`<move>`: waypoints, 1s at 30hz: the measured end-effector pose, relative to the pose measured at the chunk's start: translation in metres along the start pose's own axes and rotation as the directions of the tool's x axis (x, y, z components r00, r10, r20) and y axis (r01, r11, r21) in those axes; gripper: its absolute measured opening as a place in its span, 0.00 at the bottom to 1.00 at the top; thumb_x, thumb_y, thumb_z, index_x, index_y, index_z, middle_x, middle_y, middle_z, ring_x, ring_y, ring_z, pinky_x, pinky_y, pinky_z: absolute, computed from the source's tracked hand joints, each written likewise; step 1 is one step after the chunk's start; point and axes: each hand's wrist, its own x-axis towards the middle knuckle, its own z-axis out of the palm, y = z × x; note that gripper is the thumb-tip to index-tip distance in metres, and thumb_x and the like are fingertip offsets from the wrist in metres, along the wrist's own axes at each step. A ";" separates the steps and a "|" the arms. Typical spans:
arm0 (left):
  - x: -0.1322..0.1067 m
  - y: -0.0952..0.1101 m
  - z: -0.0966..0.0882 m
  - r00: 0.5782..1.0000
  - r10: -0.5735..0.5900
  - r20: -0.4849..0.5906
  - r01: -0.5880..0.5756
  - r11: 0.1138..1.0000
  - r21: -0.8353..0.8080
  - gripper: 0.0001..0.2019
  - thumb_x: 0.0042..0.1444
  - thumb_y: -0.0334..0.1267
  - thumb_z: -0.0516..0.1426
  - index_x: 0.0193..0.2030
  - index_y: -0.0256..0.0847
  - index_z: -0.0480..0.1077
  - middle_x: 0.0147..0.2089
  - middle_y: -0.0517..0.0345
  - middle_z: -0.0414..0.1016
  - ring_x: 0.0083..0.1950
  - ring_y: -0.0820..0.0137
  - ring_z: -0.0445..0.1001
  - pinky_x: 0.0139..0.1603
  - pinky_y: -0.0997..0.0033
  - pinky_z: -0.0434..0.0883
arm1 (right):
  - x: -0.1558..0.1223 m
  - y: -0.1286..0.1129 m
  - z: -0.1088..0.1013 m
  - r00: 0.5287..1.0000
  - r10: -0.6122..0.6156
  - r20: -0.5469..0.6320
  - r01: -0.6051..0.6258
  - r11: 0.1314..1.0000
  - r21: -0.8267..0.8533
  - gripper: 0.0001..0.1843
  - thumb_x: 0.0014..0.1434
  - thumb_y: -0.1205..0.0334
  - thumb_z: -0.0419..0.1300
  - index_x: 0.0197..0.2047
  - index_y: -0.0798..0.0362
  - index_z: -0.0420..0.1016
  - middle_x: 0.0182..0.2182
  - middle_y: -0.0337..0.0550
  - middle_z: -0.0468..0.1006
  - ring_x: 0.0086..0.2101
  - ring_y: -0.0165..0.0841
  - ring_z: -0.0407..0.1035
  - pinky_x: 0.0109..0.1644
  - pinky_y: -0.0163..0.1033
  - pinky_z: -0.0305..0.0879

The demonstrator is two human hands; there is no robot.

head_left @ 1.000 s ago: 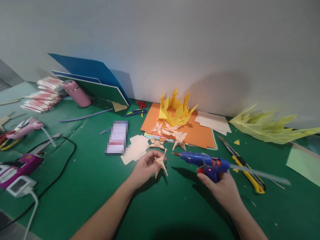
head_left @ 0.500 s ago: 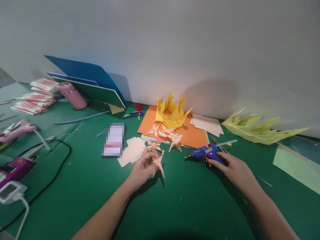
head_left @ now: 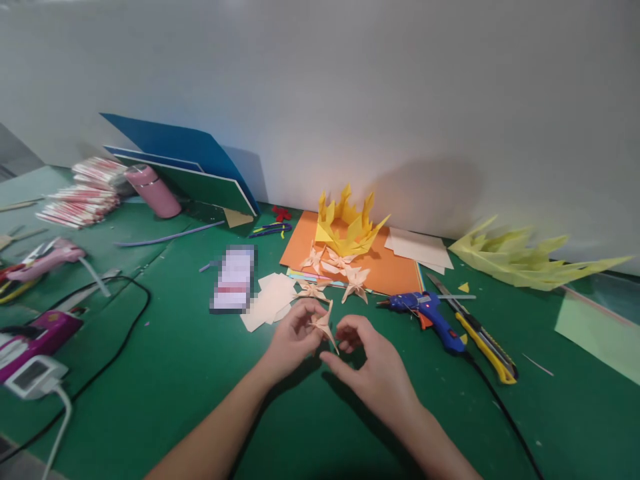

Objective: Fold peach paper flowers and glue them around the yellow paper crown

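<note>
Being pinched in the left hand (head_left: 295, 338) above the surface (head_left: 310, 430), a peach paper flower (head_left: 323, 323) is being judged light, crisp and easily crushed, best being gripped near its folded centre. The right hand (head_left: 376, 368) is being held just beside it, thumb and curled fingers parted; contact cannot be told.

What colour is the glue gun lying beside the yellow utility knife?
The glue gun is blue, its trigger orange, in the head view.
</note>
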 end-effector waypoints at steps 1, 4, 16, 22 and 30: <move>0.000 -0.001 0.000 1.000 0.027 -0.012 -0.026 1.000 0.012 0.09 0.42 0.31 0.61 0.33 0.40 0.70 0.36 0.59 0.65 0.34 0.74 0.67 0.30 0.77 0.67 | 0.002 -0.001 0.002 1.000 -0.013 -0.022 0.014 1.000 0.002 0.05 0.54 0.60 0.57 0.35 0.51 0.66 0.27 0.38 0.74 0.25 0.30 0.69 0.30 0.34 0.66; 0.001 -0.003 0.001 0.996 0.080 -0.033 -0.079 0.996 0.030 0.09 0.41 0.31 0.61 0.33 0.40 0.72 0.38 0.56 0.66 0.39 0.71 0.68 0.34 0.75 0.68 | 0.007 0.003 0.000 0.993 -0.076 -0.086 0.072 0.996 -0.048 0.05 0.57 0.64 0.52 0.32 0.51 0.69 0.26 0.38 0.75 0.26 0.29 0.69 0.31 0.33 0.65; 0.000 -0.004 -0.001 0.994 0.111 0.019 -0.111 0.994 -0.002 0.08 0.41 0.29 0.61 0.31 0.40 0.69 0.36 0.58 0.66 0.39 0.71 0.67 0.39 0.74 0.66 | 0.015 0.004 -0.002 0.968 -0.231 -0.096 0.204 0.952 -0.226 0.09 0.62 0.63 0.52 0.39 0.52 0.73 0.30 0.42 0.80 0.31 0.34 0.73 0.34 0.37 0.66; 0.000 -0.004 -0.001 0.996 0.082 0.042 -0.081 0.997 -0.013 0.10 0.41 0.27 0.60 0.32 0.39 0.69 0.35 0.58 0.66 0.37 0.72 0.67 0.38 0.75 0.66 | 0.015 0.006 -0.006 0.944 -0.324 -0.062 0.296 0.915 -0.272 0.10 0.62 0.65 0.52 0.42 0.52 0.73 0.35 0.43 0.81 0.34 0.34 0.74 0.37 0.37 0.66; -0.001 -0.003 -0.001 0.999 0.031 0.044 -0.032 0.999 0.012 0.10 0.40 0.27 0.60 0.32 0.39 0.68 0.34 0.59 0.66 0.35 0.74 0.66 0.36 0.75 0.65 | 0.015 0.006 -0.007 0.946 -0.321 -0.030 0.299 0.908 -0.294 0.07 0.62 0.66 0.53 0.36 0.52 0.73 0.29 0.40 0.78 0.30 0.33 0.70 0.34 0.36 0.62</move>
